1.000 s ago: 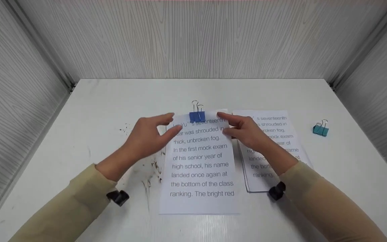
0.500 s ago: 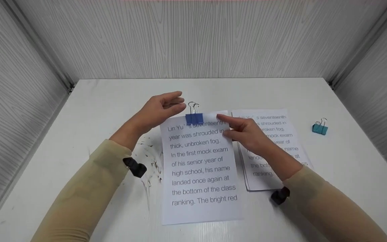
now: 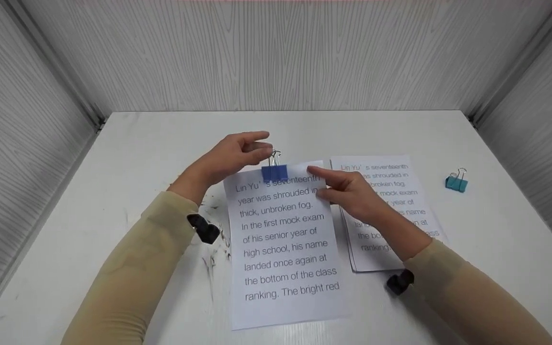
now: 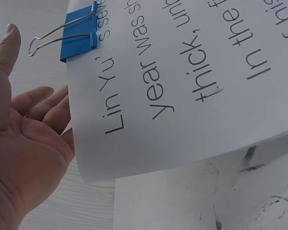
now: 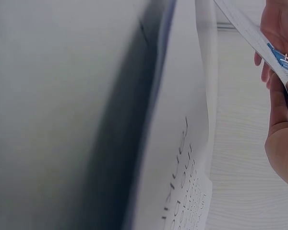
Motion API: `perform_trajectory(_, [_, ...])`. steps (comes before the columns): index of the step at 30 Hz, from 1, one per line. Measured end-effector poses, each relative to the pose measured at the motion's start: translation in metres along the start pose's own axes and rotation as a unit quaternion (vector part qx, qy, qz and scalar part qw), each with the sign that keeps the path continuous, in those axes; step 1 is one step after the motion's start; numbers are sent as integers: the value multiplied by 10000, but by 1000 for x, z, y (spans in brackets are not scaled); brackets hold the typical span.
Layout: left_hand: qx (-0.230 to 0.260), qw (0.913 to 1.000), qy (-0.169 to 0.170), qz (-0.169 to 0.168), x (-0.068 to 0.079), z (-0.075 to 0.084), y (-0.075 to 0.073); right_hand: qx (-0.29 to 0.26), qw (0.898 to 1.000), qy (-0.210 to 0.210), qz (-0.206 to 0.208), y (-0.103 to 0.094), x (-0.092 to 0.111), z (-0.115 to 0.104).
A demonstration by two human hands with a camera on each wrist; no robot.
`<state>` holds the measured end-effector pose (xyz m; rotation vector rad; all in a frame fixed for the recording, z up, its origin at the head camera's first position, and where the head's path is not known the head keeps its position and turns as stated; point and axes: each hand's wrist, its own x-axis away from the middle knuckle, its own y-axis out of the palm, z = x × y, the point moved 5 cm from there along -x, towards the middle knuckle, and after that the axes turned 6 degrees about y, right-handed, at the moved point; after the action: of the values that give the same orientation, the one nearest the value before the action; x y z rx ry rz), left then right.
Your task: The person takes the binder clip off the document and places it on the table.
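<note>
A printed paper sheet has a blue binder clip on its top edge, the clip's wire handles standing up. My right hand pinches the sheet at its right edge near the top, thumb in front. At the upper left corner my left hand reaches behind the edge, thumb close to the clip's wire handles. In the left wrist view that hand has its thumb held apart from the clip, with the other fingertips partly hidden behind the paper. The right wrist view shows the sheet tilted above the table.
To the right, partly under my right forearm, lies a stack of printed sheets. A teal binder clip rests farther right on the white table. Dark marks stain the tabletop left of the sheet. Grained panels enclose the table.
My left hand has moved from the sheet's left edge up and right toward the clip's handles. The clipped sheet has shifted toward me and tilted slightly. My right hand keeps its pinch.
</note>
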<state>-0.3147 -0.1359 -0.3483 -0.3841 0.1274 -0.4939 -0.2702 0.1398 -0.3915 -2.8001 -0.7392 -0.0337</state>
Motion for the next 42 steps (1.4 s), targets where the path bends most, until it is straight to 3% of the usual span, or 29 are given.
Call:
perform_trajectory(6, [398,9992,-88,-30,-3,0,4,-60,9999,-69,-93,3,-1,0])
perform_trajectory(20, [974,9946,179,300,-3,-1,8,-210,9996,-78,-184,4,1,1])
perform_trajectory(34, [770,9948,263,612,-1,2,5,-218,9996,-23,-164,7,-2,3])
perform_trajectory(42, [905,9872,537,1194,7,3,-12,-227,9995,105,-185,8,-3,6])
